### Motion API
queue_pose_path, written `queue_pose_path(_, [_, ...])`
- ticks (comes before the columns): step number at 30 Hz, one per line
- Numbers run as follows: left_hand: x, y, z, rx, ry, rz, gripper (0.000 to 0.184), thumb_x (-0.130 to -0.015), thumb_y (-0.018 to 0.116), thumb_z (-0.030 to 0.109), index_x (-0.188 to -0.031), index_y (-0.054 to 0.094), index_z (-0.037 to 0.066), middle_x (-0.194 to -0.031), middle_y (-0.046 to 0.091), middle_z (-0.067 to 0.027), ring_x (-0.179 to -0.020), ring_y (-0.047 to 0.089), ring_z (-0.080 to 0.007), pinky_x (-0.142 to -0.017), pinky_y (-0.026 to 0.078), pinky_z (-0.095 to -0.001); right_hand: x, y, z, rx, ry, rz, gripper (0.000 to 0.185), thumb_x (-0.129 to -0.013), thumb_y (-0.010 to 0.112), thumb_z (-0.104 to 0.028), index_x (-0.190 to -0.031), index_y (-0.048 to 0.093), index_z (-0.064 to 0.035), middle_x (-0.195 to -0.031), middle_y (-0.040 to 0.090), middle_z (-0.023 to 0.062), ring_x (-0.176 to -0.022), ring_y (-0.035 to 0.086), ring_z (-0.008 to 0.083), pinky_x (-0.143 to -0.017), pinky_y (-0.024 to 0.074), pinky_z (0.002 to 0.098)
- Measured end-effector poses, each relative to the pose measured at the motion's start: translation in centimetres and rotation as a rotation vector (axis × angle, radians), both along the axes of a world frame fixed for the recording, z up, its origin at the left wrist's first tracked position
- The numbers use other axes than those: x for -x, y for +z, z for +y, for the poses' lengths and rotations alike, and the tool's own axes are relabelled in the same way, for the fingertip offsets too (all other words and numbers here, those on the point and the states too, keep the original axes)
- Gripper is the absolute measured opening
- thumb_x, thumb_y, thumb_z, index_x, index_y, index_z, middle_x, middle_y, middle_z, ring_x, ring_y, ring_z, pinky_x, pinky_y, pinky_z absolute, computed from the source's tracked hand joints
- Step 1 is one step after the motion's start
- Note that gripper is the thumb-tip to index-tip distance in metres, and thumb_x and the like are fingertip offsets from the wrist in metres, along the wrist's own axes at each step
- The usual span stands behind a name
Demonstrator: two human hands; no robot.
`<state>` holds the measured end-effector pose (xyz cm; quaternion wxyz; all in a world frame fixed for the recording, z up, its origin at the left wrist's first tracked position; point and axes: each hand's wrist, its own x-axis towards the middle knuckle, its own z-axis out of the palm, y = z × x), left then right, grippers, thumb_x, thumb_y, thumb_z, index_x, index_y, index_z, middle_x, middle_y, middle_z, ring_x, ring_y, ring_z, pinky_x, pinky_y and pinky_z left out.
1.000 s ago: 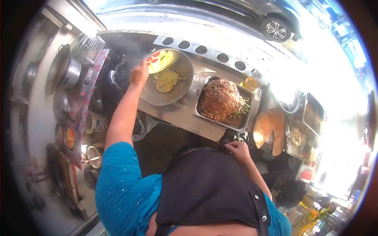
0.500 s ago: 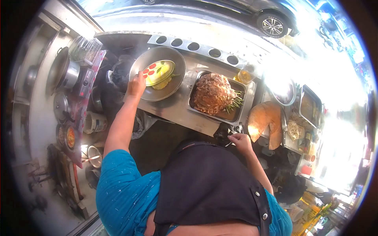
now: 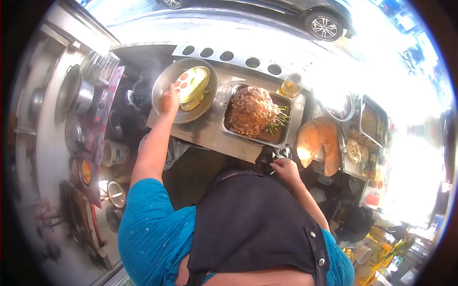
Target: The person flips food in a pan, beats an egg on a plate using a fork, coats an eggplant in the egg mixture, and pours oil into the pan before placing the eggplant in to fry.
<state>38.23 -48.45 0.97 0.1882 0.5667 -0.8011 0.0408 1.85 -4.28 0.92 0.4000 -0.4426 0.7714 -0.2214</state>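
My left hand [image 3: 169, 100] is closed on the near edge of an oval plate [image 3: 194, 82] with a red and green pattern. The plate is tilted over a large round wok [image 3: 161, 82]. Some yellowish food [image 3: 193, 102] shows in the wok below the plate. My right hand [image 3: 287, 170] is closed near the counter's front edge, beside a dark object [image 3: 265, 159]. A thin pale thing shows at its fingertips, too small to name. Between the hands, a metal tray [image 3: 228, 125] holds a large heap of browned shredded food [image 3: 251, 110] with green stalks.
A steel counter [image 3: 200, 138] carries the wok and tray. A glass jar of yellow liquid [image 3: 290, 87] stands behind the tray. To the right are a wooden board [image 3: 312, 138], a round basin [image 3: 352, 112] and another tray [image 3: 365, 125]. Pots [image 3: 85, 97] stand at left; a car [image 3: 286, 12] is beyond.
The whole view has shifted slightly, so the counter things sit a little further left. My left hand keeps the plate over the wok, and my right hand stays by the counter edge.
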Motion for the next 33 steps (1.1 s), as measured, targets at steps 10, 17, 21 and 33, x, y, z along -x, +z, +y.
queue_pose_path(10, [-1.4, 5.8, -2.1, 0.176, -0.042, -0.012, 0.017, -0.096, 0.065, 0.017, -0.106, 0.057, 0.006, -0.089, 0.073, -0.0208, -0.082, 0.072, -0.0417, -0.071, 0.058, -0.0533, -1.3, 1.0, -0.6, -0.283, 0.222, 0.309, 0.088, -0.088, 0.076, -0.040, -0.161, 0.039, -0.0116, -0.167, 0.029, 0.0301, -0.135, 0.057, 0.0431, -0.110, 0.0508, 0.0465])
queue_pose_path(17, [-2.9, 8.0, -3.0, 0.212, -0.043, -0.025, 0.015, -0.096, 0.064, 0.015, -0.104, 0.056, 0.006, -0.087, 0.073, -0.0203, -0.083, 0.072, -0.0430, -0.071, 0.058, -0.0536, -1.3, 0.5, -1.3, -0.405, 0.323, 0.300, 0.107, -0.085, 0.078, -0.048, -0.166, 0.022, -0.0067, -0.168, 0.021, 0.0330, -0.128, 0.062, 0.0458, -0.106, 0.0532, 0.0482])
queue_pose_path(21, [-2.8, 8.4, -2.4, 0.169, -0.028, -0.072, 0.018, -0.095, 0.064, 0.015, -0.109, 0.058, 0.005, -0.089, 0.073, -0.0207, -0.084, 0.073, -0.0425, -0.071, 0.059, -0.0530, -1.5, 0.5, -1.6, -0.410, 0.342, 0.306, 0.109, -0.084, 0.078, -0.049, -0.166, 0.021, -0.0034, -0.167, 0.020, 0.0356, -0.127, 0.063, 0.0463, -0.106, 0.0534, 0.0484])
queue_pose_path(33, [-3.3, 5.5, -2.5, 0.136, -0.126, 0.005, 0.015, -0.098, 0.062, 0.015, -0.108, 0.054, 0.007, -0.098, 0.073, -0.0207, -0.089, 0.071, -0.0449, -0.074, 0.057, -0.0559, -1.7, 0.0, -2.3, -0.469, 0.388, 0.336, 0.109, -0.089, 0.074, -0.053, -0.167, 0.016, -0.0029, -0.168, 0.015, 0.0369, -0.125, 0.064, 0.0463, -0.104, 0.0547, 0.0482])
